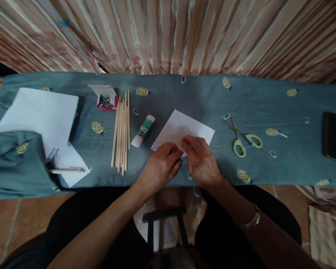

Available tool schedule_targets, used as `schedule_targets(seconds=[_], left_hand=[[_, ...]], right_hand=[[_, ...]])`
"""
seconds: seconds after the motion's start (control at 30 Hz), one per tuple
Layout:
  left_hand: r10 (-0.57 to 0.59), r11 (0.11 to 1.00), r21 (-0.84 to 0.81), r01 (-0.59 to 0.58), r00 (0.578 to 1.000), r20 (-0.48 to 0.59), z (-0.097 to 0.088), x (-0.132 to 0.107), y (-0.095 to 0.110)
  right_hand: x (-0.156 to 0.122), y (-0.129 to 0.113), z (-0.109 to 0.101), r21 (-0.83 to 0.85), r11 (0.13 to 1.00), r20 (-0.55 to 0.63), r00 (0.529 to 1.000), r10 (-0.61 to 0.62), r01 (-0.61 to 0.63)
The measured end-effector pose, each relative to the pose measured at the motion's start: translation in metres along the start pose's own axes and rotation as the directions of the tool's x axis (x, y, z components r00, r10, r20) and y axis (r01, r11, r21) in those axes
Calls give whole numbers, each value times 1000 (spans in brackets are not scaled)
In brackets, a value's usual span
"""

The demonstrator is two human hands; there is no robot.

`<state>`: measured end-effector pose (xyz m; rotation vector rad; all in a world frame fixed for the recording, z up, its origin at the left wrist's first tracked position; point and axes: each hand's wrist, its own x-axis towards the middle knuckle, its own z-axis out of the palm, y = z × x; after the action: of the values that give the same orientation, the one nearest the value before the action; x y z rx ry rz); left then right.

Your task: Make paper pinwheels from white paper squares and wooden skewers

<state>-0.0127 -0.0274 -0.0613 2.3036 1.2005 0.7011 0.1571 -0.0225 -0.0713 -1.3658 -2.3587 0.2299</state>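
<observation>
A white square of paper [182, 125] with faint crease lines lies turned at an angle on the cloth in front of me. At its near corner my left hand [162, 160] has its fingers closed in a pinch on the paper. Close beside it, my right hand [197, 158] bends its fingers down onto the same corner, the fingertips almost meeting those of the left. The hands hide that corner. Left of the paper lies a green and white glue stick [143, 130]. Scissors with light green handles [239, 137] rest, blades slightly apart, to the right.
Several thin wooden sticks [122, 132] lie left of the glue. Behind them stands an open small box [106, 101] with shiny metal bits. White sheets [42, 112] and a pen-like stick [67, 170] lie far left; a dark phone-like object [335, 136] lies far right. A curtain [168, 37] hangs behind.
</observation>
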Motion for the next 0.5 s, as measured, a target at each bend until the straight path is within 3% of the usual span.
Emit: schedule_targets(seconds=[0.23,0.37,0.5], left_hand=[[32,998,50,-31,999,-12,2,0,-2],[50,995,87,-49,999,-7,3,0,-2],[85,987,136,-85,996,9,-1,1,-2]], right_hand=[[1,0,-4,45,999,-3,1000,27,-27],[7,18,-18,104,993,-98,993,64,-54],[20,41,-26,37,980,-127,972,198,-195]])
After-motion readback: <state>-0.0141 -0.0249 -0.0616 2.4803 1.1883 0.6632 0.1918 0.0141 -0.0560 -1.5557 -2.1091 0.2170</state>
